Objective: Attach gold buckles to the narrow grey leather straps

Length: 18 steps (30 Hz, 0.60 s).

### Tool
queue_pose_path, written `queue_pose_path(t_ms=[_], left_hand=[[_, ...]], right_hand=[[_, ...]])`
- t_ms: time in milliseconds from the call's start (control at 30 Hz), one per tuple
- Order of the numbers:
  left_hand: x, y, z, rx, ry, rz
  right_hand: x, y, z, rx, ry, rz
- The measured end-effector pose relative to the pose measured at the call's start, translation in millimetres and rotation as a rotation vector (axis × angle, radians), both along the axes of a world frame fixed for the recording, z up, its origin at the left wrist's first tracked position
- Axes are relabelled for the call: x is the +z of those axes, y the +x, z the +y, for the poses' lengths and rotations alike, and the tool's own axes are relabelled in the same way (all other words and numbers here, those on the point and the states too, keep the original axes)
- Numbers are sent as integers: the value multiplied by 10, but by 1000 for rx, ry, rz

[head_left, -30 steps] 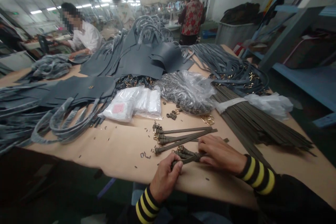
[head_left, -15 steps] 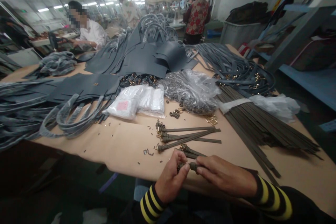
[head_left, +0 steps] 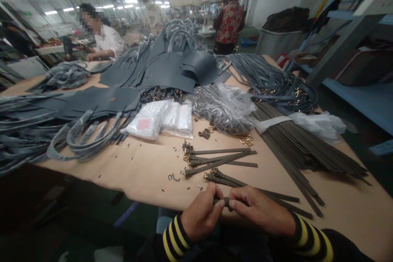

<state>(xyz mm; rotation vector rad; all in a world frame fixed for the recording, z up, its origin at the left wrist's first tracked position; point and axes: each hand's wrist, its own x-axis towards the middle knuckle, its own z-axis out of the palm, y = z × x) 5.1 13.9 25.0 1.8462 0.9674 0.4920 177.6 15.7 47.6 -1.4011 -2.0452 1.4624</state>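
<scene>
Near the table's front edge, my left hand (head_left: 205, 212) pinches one end of a small olive strap piece (head_left: 226, 202). My right hand (head_left: 260, 208) grips the same piece from the other side, its fingertips close to the left ones. Much of the piece is hidden by my fingers. Just beyond my hands lie olive straps with gold buckles (head_left: 215, 175). More buckled straps (head_left: 208, 159) are fanned out farther up, with small metal bits (head_left: 173, 177) to their left.
Plastic bags (head_left: 147, 120) and a clear bag of hardware (head_left: 221, 106) sit mid-table. Long olive straps (head_left: 301, 147) lie at right. Dark blue panels (head_left: 168, 69) are piled behind. A person in white (head_left: 107, 41) works at back left; another (head_left: 230, 20) stands behind the table.
My hands have drawn closer together around the small piece and moved slightly toward the table edge. The buckled straps beyond my right hand show more fully.
</scene>
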Motion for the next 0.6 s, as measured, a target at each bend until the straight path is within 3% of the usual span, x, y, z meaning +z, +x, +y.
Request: queue_pose_path(t_ms=[267, 433, 600], left_hand=[[-50, 66, -19, 97, -6, -56], [-132, 101, -36, 124, 39, 1], [-214, 101, -40, 114, 125, 63]], right_hand=[[26, -2, -3, 25, 28, 1], [84, -68, -12, 76, -126, 15], [30, -172, -18, 43, 121, -35]])
